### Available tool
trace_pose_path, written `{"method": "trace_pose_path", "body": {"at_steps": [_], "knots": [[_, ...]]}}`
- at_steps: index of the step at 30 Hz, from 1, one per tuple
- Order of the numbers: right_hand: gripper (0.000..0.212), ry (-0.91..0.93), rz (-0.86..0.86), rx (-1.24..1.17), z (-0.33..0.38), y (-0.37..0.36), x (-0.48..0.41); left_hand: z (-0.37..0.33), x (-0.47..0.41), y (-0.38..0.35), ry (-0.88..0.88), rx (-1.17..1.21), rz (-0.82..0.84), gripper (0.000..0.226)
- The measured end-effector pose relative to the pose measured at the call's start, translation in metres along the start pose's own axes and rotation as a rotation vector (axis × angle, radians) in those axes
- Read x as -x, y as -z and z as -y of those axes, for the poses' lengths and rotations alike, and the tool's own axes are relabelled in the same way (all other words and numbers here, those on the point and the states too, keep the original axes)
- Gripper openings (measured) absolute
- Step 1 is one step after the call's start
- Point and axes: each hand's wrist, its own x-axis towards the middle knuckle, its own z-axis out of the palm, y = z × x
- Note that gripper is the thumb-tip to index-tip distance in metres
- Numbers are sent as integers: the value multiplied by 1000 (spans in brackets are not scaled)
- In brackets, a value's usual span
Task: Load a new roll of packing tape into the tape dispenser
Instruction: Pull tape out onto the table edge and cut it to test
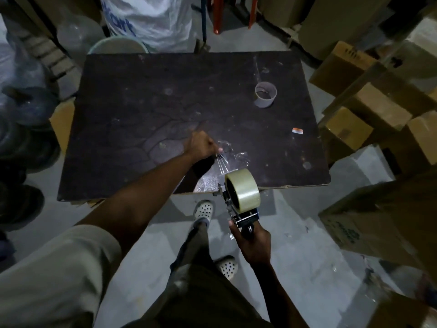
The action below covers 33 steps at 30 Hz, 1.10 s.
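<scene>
A full roll of clear packing tape (pixel 243 189) sits on the metal tape dispenser (pixel 243 217), held below the table's near edge. My right hand (pixel 253 242) is closed around the dispenser's black handle. My left hand (pixel 201 146) is over the dark table (pixel 165 110), fingers pinched on the free end of the clear tape (pixel 221 163), which stretches in a crinkled strip from the roll up to that hand. An empty cardboard tape core (pixel 265 94) stands on the table at the far right.
A small orange-and-white sticker (pixel 297 131) lies on the table's right side. Cardboard boxes (pixel 369 119) are stacked close on the right. A white sack (pixel 151 22) and a basin (pixel 118 45) stand behind the table, and dark plastic items (pixel 26 129) lie to the left. My feet (pixel 203 210) are on the concrete floor.
</scene>
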Motion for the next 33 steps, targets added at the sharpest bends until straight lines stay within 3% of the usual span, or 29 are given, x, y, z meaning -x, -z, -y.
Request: {"method": "trace_pose_path", "body": {"at_steps": [6, 10, 14, 17, 19, 22, 25, 27, 30, 33], "knots": [[63, -17, -21, -21, 2, -18, -14, 8, -15, -8, -20, -64, -27, 26], [37, -61, 12, 0, 8, -24, -14, 16, -19, -17, -15, -72, -70, 30], [28, -104, 41, -20, 13, -30, -14, 19, -18, -21, 80, -32, -119, 38], [32, -134, 58, -29, 14, -32, -15, 17, -18, -18, 319, 151, -146, 59], [45, -143, 79, -44, 13, -31, -16, 17, -22, -19, 421, 266, -114, 57], [61, -170, 148, -23, 12, -26, -18, 21, -26, -32, 446, 373, -136, 51], [48, -247, 250, -65, 21, -21, -20, 23, -20, -40, 438, 410, -222, 50], [38, -265, 284, -80, 27, -20, -20, 24, -8, -37, 298, 335, -265, 40], [32, -315, 289, -121, 31, -19, -21, 45, 13, -38, -245, -61, -270, 13], [33, -334, 289, -133, 27, -20, -22, 73, 27, -44, -615, -626, -102, 54]]}}
